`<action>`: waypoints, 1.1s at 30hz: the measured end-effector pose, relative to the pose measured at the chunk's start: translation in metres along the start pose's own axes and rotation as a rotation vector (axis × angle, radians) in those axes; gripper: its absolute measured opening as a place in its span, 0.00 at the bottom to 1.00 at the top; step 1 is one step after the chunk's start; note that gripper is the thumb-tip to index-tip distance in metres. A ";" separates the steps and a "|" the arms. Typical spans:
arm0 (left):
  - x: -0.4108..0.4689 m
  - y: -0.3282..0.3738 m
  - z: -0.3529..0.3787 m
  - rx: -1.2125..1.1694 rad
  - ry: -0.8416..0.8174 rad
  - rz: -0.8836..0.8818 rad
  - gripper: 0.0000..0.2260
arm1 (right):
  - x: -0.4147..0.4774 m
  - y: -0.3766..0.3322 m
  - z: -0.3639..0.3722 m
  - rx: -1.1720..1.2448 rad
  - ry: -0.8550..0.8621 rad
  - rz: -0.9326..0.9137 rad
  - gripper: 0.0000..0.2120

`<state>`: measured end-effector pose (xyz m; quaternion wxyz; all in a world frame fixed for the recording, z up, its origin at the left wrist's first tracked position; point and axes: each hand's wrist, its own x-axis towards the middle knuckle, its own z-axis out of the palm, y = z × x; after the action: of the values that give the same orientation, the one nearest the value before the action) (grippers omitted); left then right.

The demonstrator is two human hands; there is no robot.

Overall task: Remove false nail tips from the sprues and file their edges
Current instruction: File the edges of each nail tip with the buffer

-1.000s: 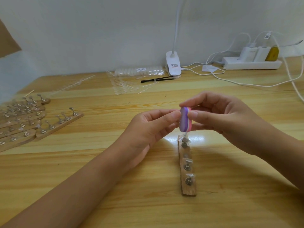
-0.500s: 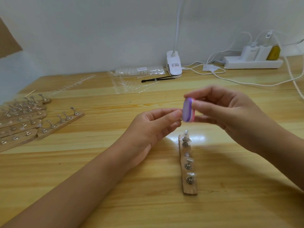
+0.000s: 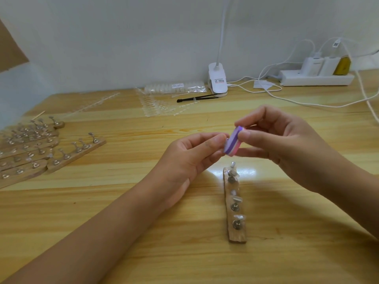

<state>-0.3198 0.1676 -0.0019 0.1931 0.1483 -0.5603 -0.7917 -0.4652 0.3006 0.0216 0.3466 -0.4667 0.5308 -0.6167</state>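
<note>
Mid-frame, both my hands are raised off the surface (image 3: 287,263): the right hand (image 3: 283,144) grips one purple-and-pink file block (image 3: 294,143), and the left hand (image 3: 190,158) pinches one clear nail tip (image 3: 226,140) against it, almost wholly hidden by my fingertips. Below them lies one wooden strip (image 3: 238,236) with a row of metal pegs. At the left edge a pile of such strips (image 3: 26,148) is cut off, and the clear sprues (image 3: 155,105) at upper centre are too faint to count.
</note>
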 end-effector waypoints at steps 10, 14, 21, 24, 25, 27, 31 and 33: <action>0.000 0.000 0.002 -0.009 0.041 -0.012 0.16 | 0.000 0.004 0.010 0.039 -0.017 0.018 0.13; 0.000 0.000 0.002 -0.040 0.071 -0.025 0.19 | 0.004 0.003 0.003 0.055 0.134 -0.065 0.14; 0.000 0.000 0.002 -0.059 0.066 -0.032 0.20 | 0.002 0.002 0.001 -0.049 0.012 -0.037 0.08; 0.000 0.000 0.001 -0.069 0.048 -0.040 0.21 | 0.001 0.001 0.004 -0.063 -0.028 -0.006 0.11; 0.000 0.000 0.001 -0.074 0.047 -0.044 0.20 | 0.001 0.001 0.005 -0.046 -0.008 -0.020 0.13; 0.000 0.001 0.000 -0.087 0.057 -0.051 0.17 | 0.002 0.001 0.006 0.002 0.084 -0.069 0.15; 0.000 -0.001 -0.001 -0.071 0.079 -0.047 0.15 | 0.003 0.002 0.003 0.019 0.138 -0.078 0.17; -0.001 -0.002 -0.001 -0.081 0.086 -0.050 0.14 | 0.003 0.001 0.002 0.006 0.093 -0.051 0.16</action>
<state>-0.3192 0.1679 -0.0037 0.2029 0.1879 -0.5150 -0.8113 -0.4646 0.2967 0.0212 0.3069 -0.4498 0.5324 -0.6481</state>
